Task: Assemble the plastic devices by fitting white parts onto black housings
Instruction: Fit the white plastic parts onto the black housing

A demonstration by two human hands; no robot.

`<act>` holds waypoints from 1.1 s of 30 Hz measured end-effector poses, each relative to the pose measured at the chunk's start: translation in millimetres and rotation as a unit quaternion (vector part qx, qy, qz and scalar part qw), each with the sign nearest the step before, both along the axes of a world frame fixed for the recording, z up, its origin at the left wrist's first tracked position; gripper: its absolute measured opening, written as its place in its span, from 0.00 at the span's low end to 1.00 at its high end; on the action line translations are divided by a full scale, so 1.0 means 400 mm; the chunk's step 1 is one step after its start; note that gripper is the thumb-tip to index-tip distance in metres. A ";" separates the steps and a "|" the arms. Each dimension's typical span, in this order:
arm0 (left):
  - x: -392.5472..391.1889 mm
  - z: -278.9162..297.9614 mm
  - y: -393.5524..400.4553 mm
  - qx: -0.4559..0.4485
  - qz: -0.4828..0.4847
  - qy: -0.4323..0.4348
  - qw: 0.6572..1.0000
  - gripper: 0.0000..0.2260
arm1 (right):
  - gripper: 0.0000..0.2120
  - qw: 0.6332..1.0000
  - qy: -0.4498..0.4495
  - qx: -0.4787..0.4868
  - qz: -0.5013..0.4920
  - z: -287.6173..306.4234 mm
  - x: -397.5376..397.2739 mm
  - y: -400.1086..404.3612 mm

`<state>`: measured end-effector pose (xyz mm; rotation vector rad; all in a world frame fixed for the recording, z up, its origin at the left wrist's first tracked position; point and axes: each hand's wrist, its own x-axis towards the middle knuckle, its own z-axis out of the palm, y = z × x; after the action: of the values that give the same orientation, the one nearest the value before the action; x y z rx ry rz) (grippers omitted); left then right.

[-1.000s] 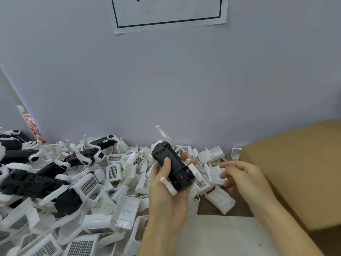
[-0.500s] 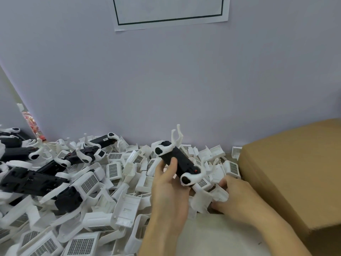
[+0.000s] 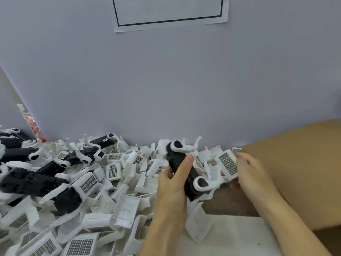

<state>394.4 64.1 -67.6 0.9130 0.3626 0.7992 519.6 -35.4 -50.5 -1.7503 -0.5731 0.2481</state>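
Long black plastic housing (image 3: 184, 172) with white end clips, gripped in left hand (image 3: 173, 189) above worktop's middle; right hand (image 3: 251, 174) pinches white grilled plastic part (image 3: 227, 164) just beside, unfitted. Finished units (image 3: 33, 180) piled left; loose white parts (image 3: 110, 200) remain, likely much left.

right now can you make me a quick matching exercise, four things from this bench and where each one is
Things:
1. black housing
2. white grille part
3. cardboard box
4. paper sign

Places:
a. on the wall, top of view
b. gripped in the left hand
c. far right of the bench
d. held in the right hand

Pairs: 1-b, 2-d, 3-c, 4-a
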 end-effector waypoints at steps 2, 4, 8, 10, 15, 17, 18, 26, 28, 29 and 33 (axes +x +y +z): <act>0.000 0.002 -0.006 0.012 -0.023 0.008 1.000 0.10 | 0.18 0.989 0.121 0.078 0.024 0.013 -0.003 0.003; 0.001 0.002 -0.008 0.009 -0.033 0.014 0.999 0.14 | 0.15 0.957 0.235 0.155 0.073 0.025 -0.007 -0.003; 0.008 0.008 -0.012 -0.007 -0.035 0.020 0.999 0.25 | 0.12 0.901 0.338 0.224 0.157 0.044 -0.015 -0.021; 0.010 0.001 -0.011 0.009 -0.017 0.042 0.999 0.16 | 0.12 0.911 0.321 0.207 0.154 0.042 -0.019 -0.015; 0.005 -0.016 -0.021 0.105 -0.024 0.094 0.990 0.10 | 0.14 0.927 0.270 0.221 0.140 0.037 -0.025 0.001; 0.005 -0.017 -0.024 0.117 -0.047 0.094 0.988 0.12 | 0.14 0.921 0.257 0.246 0.155 0.041 -0.029 0.005; 0.005 -0.014 -0.024 0.113 -0.057 0.091 0.988 0.13 | 0.12 0.924 0.242 0.246 0.164 0.039 -0.032 0.009; 0.008 -0.018 -0.024 0.141 -0.048 0.085 0.985 0.11 | 0.04 0.993 -0.085 0.057 0.067 0.004 -0.061 0.037; 0.010 -0.023 -0.021 0.152 -0.032 0.088 0.984 0.12 | 0.03 0.988 -0.140 0.032 0.051 -0.001 -0.065 0.042; 0.012 -0.024 -0.019 0.153 -0.021 0.086 0.984 0.13 | 0.04 0.984 -0.171 0.018 0.041 -0.003 -0.066 0.044; 0.015 -0.023 -0.013 0.134 0.010 0.075 0.988 0.15 | 0.07 0.968 -0.236 -0.031 0.075 0.004 -0.066 0.033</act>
<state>400.3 58.7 -76.8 1.2283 0.4015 0.8111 493.3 -22.4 -48.9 -1.8355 -1.0542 -0.0527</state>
